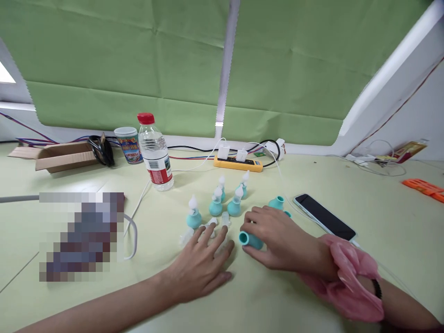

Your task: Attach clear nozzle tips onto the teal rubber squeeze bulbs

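Note:
My right hand (275, 233) curls around a teal rubber bulb (253, 240) that lies on its side, its open mouth facing left. Behind the knuckles another teal bulb (276, 202) shows its open neck, and part of one more peeks out beside it. My left hand (203, 261) is spread low over the table, fingertips at some translucent plastic nozzles (225, 219); whether it touches them I cannot tell. A loose clear piece (186, 236) lies left of those fingers. Beyond both hands stand several teal bulbs (215, 207) with whitish nozzles fitted on top.
A water bottle (156, 159) with a red cap and a patterned cup (128, 145) stand back left, near an open cardboard box (69, 157). A yellow power strip (237, 163) with chargers lies behind. A phone (324, 216) on a cable is at right. A blurred-out object (81, 240) lies left.

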A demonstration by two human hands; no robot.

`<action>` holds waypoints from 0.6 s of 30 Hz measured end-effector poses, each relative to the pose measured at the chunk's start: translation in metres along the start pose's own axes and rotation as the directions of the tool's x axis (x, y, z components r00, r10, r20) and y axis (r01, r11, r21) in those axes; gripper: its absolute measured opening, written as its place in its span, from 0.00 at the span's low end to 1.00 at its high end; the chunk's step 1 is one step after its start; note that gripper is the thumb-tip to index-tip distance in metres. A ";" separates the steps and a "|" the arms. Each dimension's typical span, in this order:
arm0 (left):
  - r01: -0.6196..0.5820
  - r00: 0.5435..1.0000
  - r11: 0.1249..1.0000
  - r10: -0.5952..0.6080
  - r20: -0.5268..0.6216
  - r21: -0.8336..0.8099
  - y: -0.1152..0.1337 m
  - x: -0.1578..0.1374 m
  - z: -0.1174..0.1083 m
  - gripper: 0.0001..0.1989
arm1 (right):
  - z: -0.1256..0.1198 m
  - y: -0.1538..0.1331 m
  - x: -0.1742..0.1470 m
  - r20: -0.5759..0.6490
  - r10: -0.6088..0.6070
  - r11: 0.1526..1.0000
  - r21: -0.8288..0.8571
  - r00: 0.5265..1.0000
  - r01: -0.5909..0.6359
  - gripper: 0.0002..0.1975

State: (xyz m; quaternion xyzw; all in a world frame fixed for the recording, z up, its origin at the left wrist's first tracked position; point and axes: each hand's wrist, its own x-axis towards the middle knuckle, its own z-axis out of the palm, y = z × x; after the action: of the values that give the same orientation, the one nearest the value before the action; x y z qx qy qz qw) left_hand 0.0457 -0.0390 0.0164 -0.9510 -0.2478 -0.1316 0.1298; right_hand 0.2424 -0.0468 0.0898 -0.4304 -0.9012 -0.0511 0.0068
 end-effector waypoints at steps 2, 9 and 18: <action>-0.008 0.999 0.998 0.010 0.038 -0.055 0.000 -0.002 0.003 0.19 | -0.001 0.008 0.003 0.013 0.079 0.997 -0.027 0.997 -0.079 0.08; 0.012 0.999 0.997 -0.008 0.043 -0.082 -0.005 -0.003 0.016 0.16 | 0.006 0.041 0.015 0.090 0.295 0.956 -0.042 0.951 -0.292 0.08; -0.052 0.993 0.996 0.043 -0.111 -0.077 -0.009 0.002 0.018 0.07 | 0.017 0.043 0.023 -0.103 0.400 0.914 0.125 0.911 -0.387 0.16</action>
State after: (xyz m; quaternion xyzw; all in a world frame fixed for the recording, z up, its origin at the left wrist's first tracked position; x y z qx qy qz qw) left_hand 0.0461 -0.0249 0.0016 -0.9525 -0.2123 -0.1898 0.1083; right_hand 0.2620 0.0000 0.0782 -0.5980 -0.7951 -0.0298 0.0961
